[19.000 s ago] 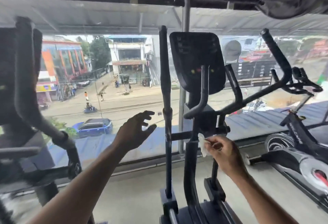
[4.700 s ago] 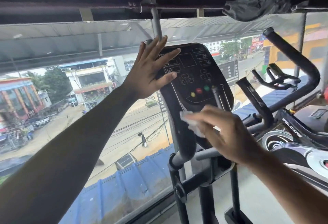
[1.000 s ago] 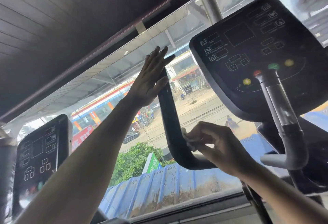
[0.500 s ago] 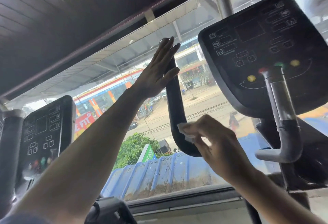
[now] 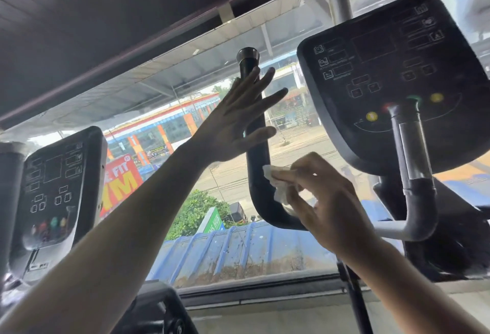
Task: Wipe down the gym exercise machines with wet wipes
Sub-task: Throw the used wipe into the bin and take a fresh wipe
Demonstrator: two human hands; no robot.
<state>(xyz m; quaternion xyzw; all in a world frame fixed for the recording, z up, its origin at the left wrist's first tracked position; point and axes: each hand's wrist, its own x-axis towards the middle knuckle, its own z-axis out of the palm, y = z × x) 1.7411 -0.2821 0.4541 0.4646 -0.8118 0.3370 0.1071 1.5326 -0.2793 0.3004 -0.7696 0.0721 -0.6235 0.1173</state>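
Left hand (image 5: 233, 124) fingers spread flat against black upright handlebar (image 5: 256, 153), right hand (image 5: 326, 198) at 4 o'clock pinching white wet wipe (image 5: 278, 185) onto its lower curve, console (image 5: 397, 74) at 2 o'clock.

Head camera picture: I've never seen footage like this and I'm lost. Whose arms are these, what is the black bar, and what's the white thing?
The camera sits on a person's head, so the arms are theirs, reaching forward. The black bar is a curved handle of a gym machine, standing before a window. The left hand rests open against its upper part, fingers straight. The right hand pinches a white wipe and presses it on the handle's lower bend. The console at right is the machine's button panel.
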